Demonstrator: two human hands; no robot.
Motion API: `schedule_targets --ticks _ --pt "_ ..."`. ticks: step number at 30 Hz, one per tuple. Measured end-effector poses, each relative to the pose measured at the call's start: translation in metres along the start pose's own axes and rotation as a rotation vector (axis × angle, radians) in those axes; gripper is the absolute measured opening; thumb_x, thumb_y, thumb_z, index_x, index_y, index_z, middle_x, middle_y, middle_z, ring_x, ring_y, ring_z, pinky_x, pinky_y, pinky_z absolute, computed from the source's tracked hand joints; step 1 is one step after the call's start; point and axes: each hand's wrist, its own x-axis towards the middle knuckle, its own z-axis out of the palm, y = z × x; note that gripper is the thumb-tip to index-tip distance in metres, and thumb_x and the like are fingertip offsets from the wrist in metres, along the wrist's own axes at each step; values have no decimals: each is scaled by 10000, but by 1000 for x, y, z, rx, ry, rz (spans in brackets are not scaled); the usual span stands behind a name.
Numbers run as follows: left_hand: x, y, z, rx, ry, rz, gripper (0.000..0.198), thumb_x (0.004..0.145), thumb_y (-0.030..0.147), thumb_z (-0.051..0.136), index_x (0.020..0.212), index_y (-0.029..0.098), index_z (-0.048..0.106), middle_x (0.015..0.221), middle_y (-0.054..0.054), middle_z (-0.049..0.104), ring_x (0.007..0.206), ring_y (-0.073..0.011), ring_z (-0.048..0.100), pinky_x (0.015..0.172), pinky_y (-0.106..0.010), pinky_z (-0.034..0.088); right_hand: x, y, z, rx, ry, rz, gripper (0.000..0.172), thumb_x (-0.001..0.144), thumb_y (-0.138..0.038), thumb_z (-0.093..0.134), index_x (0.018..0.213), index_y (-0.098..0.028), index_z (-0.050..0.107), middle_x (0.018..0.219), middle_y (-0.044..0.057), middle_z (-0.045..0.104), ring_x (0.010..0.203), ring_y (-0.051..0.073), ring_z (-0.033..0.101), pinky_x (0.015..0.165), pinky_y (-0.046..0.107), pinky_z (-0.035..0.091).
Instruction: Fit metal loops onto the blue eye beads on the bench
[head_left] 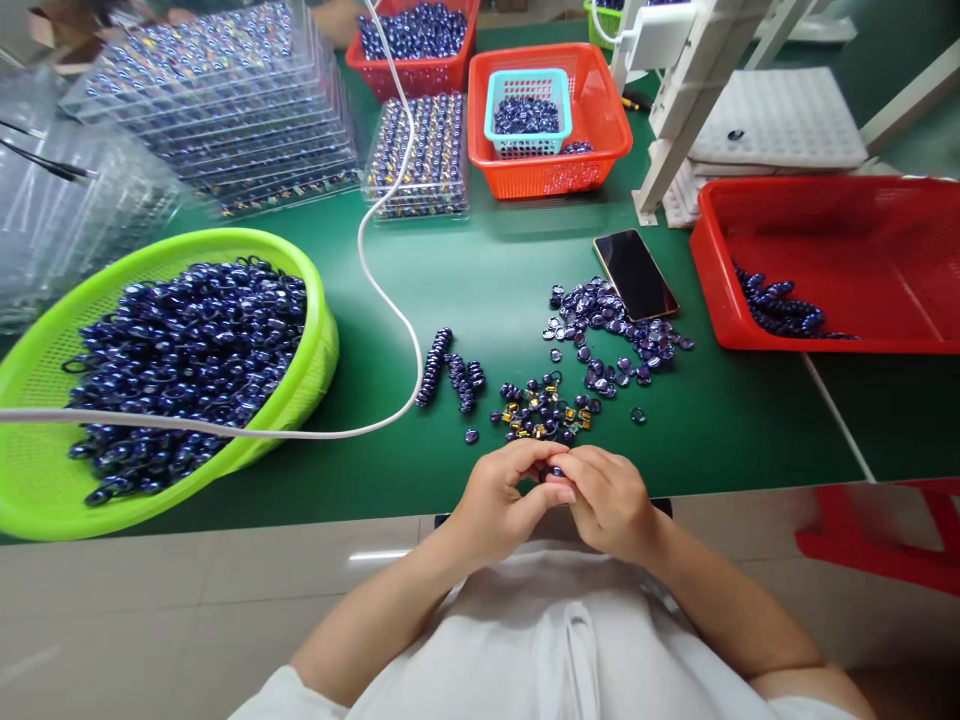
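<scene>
My left hand and my right hand meet at the table's front edge, fingertips pinched together around a small dark blue shiny piece, mostly hidden by the fingers. Just beyond them lies a small pile of dark beads with gold and orange parts. Flat dark caps are scattered farther back, partly beside a black phone. Left of the pile, stacked dark rings form short rows on the green table.
A green basket full of dark pieces stands left, crossed by a white cable. Clear trays are stacked at the back left. An orange basket stands behind, a red bin right, near a metal post.
</scene>
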Motion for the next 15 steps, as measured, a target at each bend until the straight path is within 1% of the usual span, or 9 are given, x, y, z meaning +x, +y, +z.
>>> schedule_targets --ticks 4,9,12,15 --pt "-1 -2 -1 -42 15 -41 238 786 211 750 1018 158 739 873 -77 743 768 -186 671 699 -288 559 -1 1 3 -2 25 -1 311 913 -111 483 1199 -198 571 830 77 724 707 201 699 612 313 572" --pt "-5 -5 -4 -167 21 -139 362 745 231 803 1086 136 730 910 -97 749 780 -190 685 741 -313 582 2 0 6 45 50 -1 342 919 -117 515 1247 -196 571 858 85 735 734 207 716 628 315 589" --pt "-9 -4 -14 -182 46 -167 423 715 224 829 1114 136 719 907 -96 753 796 -200 702 756 -325 600 10 -6 9 122 2 8 381 943 -118 486 1310 -200 542 933 95 741 801 215 729 681 329 612" --pt "-15 6 -32 -117 66 -134 461 731 205 813 1174 152 697 935 -93 768 822 -212 723 766 -333 618 20 -13 9 239 -112 12 485 967 -103 447 1441 -198 421 1056 112 732 930 221 723 768 343 616"
